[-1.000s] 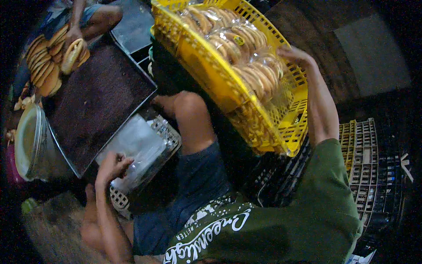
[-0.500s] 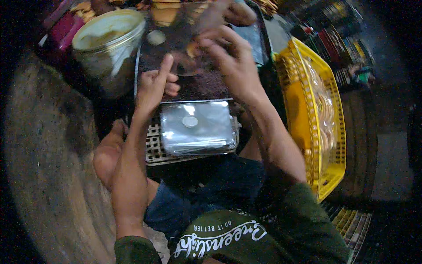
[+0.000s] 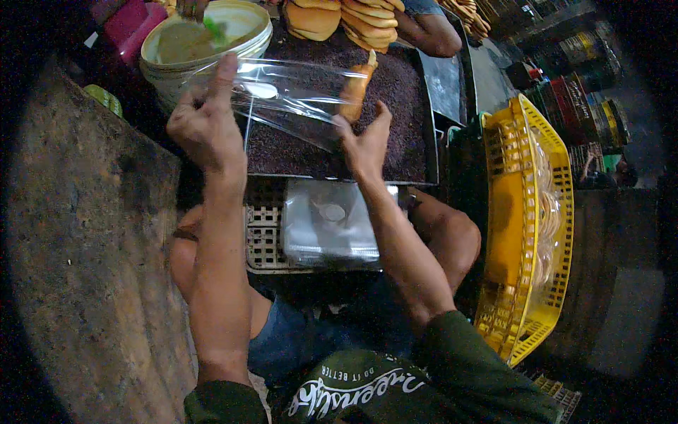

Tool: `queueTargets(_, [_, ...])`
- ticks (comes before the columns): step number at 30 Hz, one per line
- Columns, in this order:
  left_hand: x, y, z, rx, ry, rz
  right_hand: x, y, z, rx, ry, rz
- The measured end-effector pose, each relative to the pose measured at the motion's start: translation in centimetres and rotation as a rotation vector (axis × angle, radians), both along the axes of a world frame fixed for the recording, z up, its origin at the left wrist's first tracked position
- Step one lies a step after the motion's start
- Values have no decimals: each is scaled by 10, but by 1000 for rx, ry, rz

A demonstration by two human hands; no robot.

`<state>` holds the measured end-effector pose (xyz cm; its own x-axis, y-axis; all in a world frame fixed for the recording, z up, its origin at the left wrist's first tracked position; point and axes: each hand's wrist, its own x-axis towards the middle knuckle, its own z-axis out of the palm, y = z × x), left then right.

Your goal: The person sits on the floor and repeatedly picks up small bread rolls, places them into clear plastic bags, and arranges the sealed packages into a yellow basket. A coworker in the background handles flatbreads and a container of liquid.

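My left hand (image 3: pixel 210 124) pinches one end of a clear plastic bag (image 3: pixel 296 88), thumb pointing up. The bag stretches sideways above a tray of dark crumbs (image 3: pixel 395 145), a pale oval label on its film. A golden-brown bread roll (image 3: pixel 355 92) stands lengthwise at the bag's right end; I cannot tell how much of it is inside. My right hand (image 3: pixel 369 138) holds the roll's lower end, with the thumb on the bag side, one finger raised and other fingers partly hidden. Below lies a stack of clear bags (image 3: pixel 328 230) on a pale plastic crate (image 3: pixel 263 237).
A pale bucket (image 3: pixel 159 88) with a brownish spread stands at the far left, another person's hand (image 3: pixel 192 7) over it. Stacked flat breads (image 3: pixel 311 21) lie beyond the tray. Another person's arm (image 3: pixel 434 35) rests nearby. At right stands a yellow basket (image 3: pixel 519 247) with packed goods.
My left hand has moved up and left, and the bag now stretches sideways between my hands. My right hand has lowered. The bread roll shows more clearly, and the view has shifted.
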<state>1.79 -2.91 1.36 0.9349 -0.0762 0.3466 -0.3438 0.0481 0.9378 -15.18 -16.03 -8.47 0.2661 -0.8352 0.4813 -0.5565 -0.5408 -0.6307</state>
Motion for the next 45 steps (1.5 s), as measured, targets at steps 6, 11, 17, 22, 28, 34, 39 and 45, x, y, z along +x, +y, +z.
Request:
queueTargets(6, [6, -19, -22, -364, 340, 11, -6, -47, -12, 287, -70, -28])
queueTargets(11, [31, -11, -59, -298, 153, -112, -122, -55, 80, 752, -439, 335])
queueTargets(17, [-31, -36, -26, -208, 257, -481, -197, -35, 161, 963, -619, 536])
queueTargets(22, [-82, -32, -23, -302, 517, -975, -114, -8, 136, 856, -707, 540])
queueTargets(28, [-100, -22, -19, -358, 750, -925, -90, 52, 141, 324, -674, 372])
queueTargets(34, [-77, -8, -59, -221, 854, -836, -61, 81, 136, -368, -9, 213])
queueTargets(39, [-104, -18, -40, 67, 382, -833, -89, 54, 101, 125, 269, 322])
queueTargets(45, [-40, -5, -33, 414, 217, -681, -262, 51, 238, 327, -44, -38])
